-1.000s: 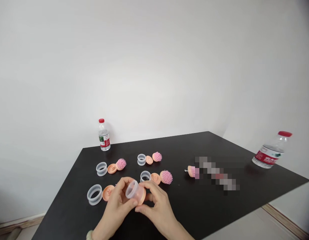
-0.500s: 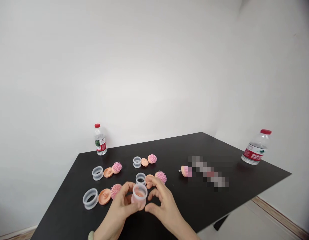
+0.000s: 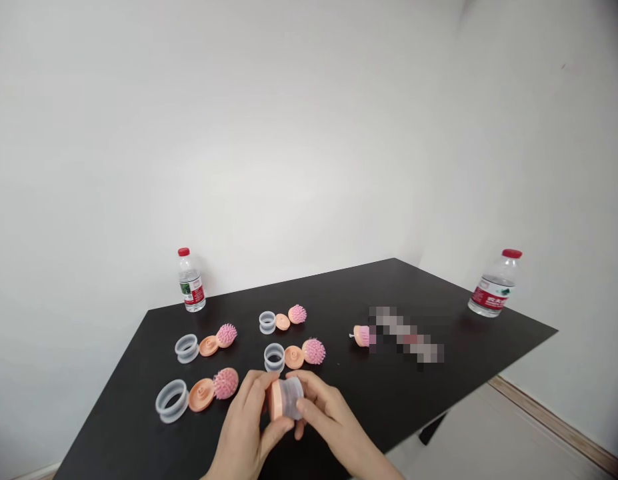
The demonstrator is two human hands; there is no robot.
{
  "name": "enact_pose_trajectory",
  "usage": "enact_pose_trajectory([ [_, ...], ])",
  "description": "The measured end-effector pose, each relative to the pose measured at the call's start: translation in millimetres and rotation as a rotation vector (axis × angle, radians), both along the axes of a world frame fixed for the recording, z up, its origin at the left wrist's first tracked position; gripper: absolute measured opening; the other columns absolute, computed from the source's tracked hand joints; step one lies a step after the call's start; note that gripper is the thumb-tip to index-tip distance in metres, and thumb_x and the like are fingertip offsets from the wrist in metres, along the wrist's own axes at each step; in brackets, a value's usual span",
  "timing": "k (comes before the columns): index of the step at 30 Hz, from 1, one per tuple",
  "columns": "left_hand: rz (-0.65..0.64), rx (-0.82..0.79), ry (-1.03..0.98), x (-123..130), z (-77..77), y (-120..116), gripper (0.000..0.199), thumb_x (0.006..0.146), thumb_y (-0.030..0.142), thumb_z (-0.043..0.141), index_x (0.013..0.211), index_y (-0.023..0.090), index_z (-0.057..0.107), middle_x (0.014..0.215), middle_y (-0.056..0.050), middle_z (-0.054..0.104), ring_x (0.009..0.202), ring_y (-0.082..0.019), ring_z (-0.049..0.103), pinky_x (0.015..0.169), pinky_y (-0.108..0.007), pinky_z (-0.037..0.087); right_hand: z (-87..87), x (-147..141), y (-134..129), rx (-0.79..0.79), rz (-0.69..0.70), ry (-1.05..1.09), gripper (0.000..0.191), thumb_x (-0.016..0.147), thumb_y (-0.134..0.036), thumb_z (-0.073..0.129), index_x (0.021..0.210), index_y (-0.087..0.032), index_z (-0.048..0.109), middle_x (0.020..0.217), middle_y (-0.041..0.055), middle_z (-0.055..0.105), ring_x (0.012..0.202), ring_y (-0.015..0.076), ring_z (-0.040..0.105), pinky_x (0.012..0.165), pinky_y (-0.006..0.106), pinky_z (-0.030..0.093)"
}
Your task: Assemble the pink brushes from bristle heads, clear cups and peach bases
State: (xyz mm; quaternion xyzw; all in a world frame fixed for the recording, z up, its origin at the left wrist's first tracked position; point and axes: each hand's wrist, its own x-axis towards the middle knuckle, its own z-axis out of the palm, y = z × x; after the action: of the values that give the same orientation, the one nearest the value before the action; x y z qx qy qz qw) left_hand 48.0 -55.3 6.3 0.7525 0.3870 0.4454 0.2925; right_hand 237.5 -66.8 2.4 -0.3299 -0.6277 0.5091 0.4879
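In front of me a clear plastic ring (image 3: 291,397) and a peach disc (image 3: 276,401) are held together on their side. My left hand (image 3: 243,427) pinches the disc between thumb and fingers. Around the ring on the other side close the fingers of my right hand (image 3: 333,427). Just beyond them lie another clear ring (image 3: 275,367), a peach disc with a central knob (image 3: 294,357) and a pink bristled brush head (image 3: 314,351). To the left is a larger ring (image 3: 173,417), with its disc (image 3: 201,395) and brush head (image 3: 225,383).
Two further sets on the black table (image 3: 349,287) include brush heads at back left (image 3: 227,335) and back centre (image 3: 297,314). A brush head with a pin (image 3: 362,336) lies beside a pixelated strip (image 3: 409,337). Bottles stand at left (image 3: 192,290) and right (image 3: 493,290).
The held piece has turned from upright onto its side. My right hand, apart from it before, has closed on the ring. The view has shifted slightly.
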Motion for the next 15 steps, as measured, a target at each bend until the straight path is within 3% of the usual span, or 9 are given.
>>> enact_pose_trajectory([
  [4,0.056,0.094,-0.038,3.5,-21.5,2.0,0.039,0.082,0.052,0.069,0.109,0.025,0.066,0.092,-0.006,0.060,0.076,-0.024,0.058,0.070,-0.035,0.048,-4.6,-0.7,-6.0,-0.014,0.044,0.100,0.040,0.091,-0.049,0.065,0.121,-0.023,0.063,0.089,0.0022,0.064,0.073,0.0157,0.062,0.071,0.030,0.054],
  [6,0.077,0.073,-0.082,7.4,-24.8,1.1,0.037,0.084,0.055,0.064,0.105,0.024,0.065,0.088,-0.005,0.058,0.075,-0.024,0.057,0.069,-0.035,0.047,-10.1,-0.9,-8.3,0.025,0.025,0.112,0.042,0.087,-0.046,0.070,0.123,-0.025,0.062,0.096,0.0036,0.064,0.082,0.0181,0.064,0.077,0.032,0.054],
  [9,0.078,-0.037,-0.145,14.3,-15.4,-3.6,0.032,0.088,0.054,0.058,0.102,0.025,0.063,0.084,-0.003,0.056,0.073,-0.022,0.055,0.068,-0.033,0.045,-16.0,-1.8,-10.7,0.124,-0.046,0.080,0.040,0.085,-0.040,0.074,0.120,-0.027,0.063,0.116,0.0076,0.060,0.099,0.0227,0.064,0.087,0.036,0.054],
  [11,0.060,-0.122,-0.179,18.2,-4.7,-7.4,0.030,0.090,0.053,0.057,0.099,0.024,0.062,0.083,-0.002,0.056,0.072,-0.021,0.054,0.068,-0.032,0.044,-16.0,-2.5,-11.5,0.136,-0.070,0.069,0.050,0.080,-0.039,0.079,0.125,-0.029,0.060,0.128,0.0089,0.056,0.108,0.0249,0.062,0.092,0.038,0.053],
  [13,0.040,-0.178,-0.197,20.8,4.3,-10.1,0.028,0.090,0.052,0.058,0.096,0.024,0.062,0.082,-0.001,0.055,0.071,-0.020,0.053,0.067,-0.031,0.044,-13.8,-2.7,-11.3,0.092,-0.047,0.084,0.065,0.078,-0.042,0.080,0.135,-0.031,0.051,0.126,0.0086,0.058,0.105,0.0244,0.064,0.092,0.039,0.054],
  [15,0.031,-0.179,-0.184,21.9,8.9,-11.4,0.028,0.089,0.052,0.060,0.093,0.025,0.063,0.081,-0.001,0.054,0.070,-0.020,0.052,0.066,-0.030,0.043,-11.5,-2.3,-10.7,0.036,-0.027,0.063,0.057,0.084,-0.045,0.073,0.135,-0.029,0.051,0.109,0.0058,0.065,0.088,0.0205,0.067,0.081,0.037,0.056],
])
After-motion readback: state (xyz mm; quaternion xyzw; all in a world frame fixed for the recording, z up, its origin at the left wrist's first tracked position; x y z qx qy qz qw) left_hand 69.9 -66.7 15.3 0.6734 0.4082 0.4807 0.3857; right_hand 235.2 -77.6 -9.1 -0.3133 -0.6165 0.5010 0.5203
